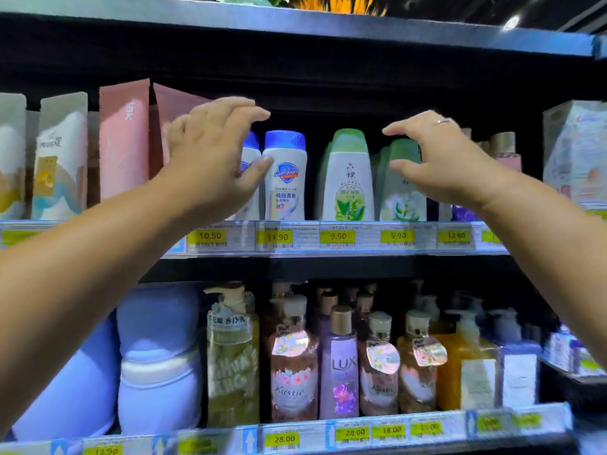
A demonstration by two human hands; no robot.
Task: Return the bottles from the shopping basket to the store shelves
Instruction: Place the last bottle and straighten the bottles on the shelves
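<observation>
While both hands hover at the shelf point(368, 239), the bottles point(348, 178) stand upright on it.
Left hand point(210, 159) and right hand point(450, 165): fingers released, empty. Blue-capped bottle point(285, 178) probably light, slick; grasp mid-body.

The left hand point(210, 156) and right hand point(443, 162) are raised before the grey metal upper shelf point(427, 254), fingers loosely curved, gripping nothing. Between them stand a white plastic Safeguard bottle with a blue cap point(285, 178) and a white plastic bottle with a green cap point(348, 178). Yellow price tags point(338, 236) below these 2 bottles read 11.90 and 9.90.
</observation>
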